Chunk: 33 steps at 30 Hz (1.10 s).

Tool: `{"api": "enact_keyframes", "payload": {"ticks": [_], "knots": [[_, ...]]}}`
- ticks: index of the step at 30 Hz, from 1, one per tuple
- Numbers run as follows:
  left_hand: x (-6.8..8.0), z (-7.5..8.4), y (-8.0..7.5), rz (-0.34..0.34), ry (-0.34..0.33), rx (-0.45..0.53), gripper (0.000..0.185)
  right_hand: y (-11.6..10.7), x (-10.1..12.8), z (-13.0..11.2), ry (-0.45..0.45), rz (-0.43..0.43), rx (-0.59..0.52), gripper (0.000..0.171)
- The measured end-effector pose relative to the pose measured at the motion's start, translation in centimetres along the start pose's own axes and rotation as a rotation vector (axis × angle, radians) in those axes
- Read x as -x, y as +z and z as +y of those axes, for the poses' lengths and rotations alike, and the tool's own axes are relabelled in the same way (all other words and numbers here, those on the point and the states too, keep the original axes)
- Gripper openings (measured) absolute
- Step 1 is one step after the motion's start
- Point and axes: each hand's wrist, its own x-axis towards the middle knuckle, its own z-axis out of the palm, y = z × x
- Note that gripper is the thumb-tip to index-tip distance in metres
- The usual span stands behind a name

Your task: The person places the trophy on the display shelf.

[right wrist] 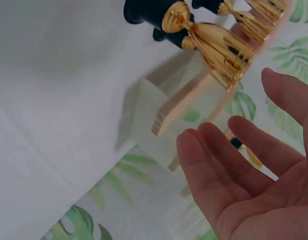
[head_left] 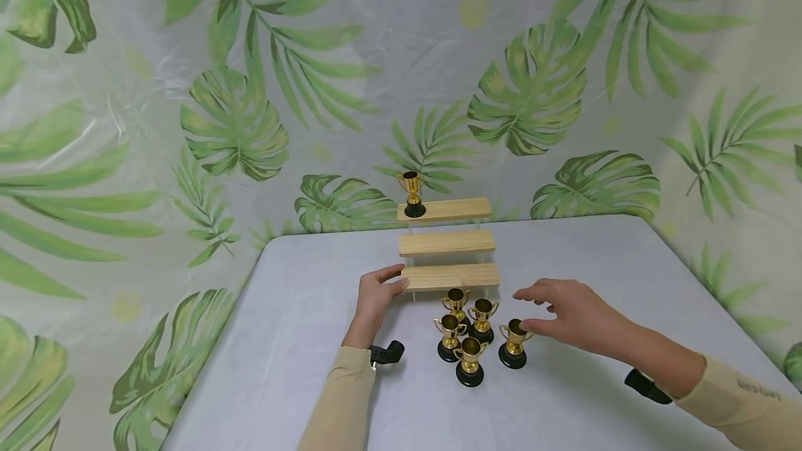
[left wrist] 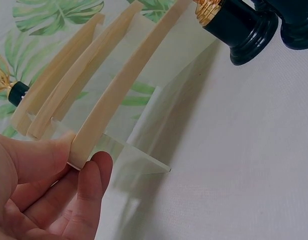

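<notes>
My left hand (head_left: pixel 374 298) pinches the left end of the lowest wooden board of a three-tier display stand (head_left: pixel 450 275), thumb on top and fingertips beneath, as the left wrist view shows. A small gold trophy cup (head_left: pixel 411 193) with a black base stands at the left end of the top board. My right hand (head_left: pixel 573 312), fingers spread and gently bent, hovers with nothing in it at the rightmost trophy (head_left: pixel 514 345) on the table. Its thumb overlaps that cup's rim in the head view; whether they touch, I cannot tell.
Several more gold trophies (head_left: pixel 470 362) stand close together in front of the stand. All rests on a white-covered table (head_left: pixel 301 339). A leaf-patterned curtain (head_left: pixel 401 89) hangs behind it and at both sides. Clear side panels (left wrist: pixel 143 159) support the boards.
</notes>
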Motion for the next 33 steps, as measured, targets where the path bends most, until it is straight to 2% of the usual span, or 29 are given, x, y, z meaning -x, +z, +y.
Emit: {"api": "enact_keyframes", "payload": {"ticks": [11, 18, 33], "knots": [[-0.1, -0.1, 0.0, 0.008, -0.001, 0.014, 0.039, 1.7, 0.4, -0.3, 0.003, -0.014, -0.039, 0.044], [-0.1, -0.2, 0.0, 0.006, 0.004, 0.004, 0.039, 3.0, 0.8, -0.1, 0.013, 0.014, -0.072, 0.035], [-0.3, -0.3, -0.1, 0.011, 0.013, -0.007, 0.035, 4.4, 1.1, -0.3, 0.047, 0.070, -0.152, 0.029]]}}
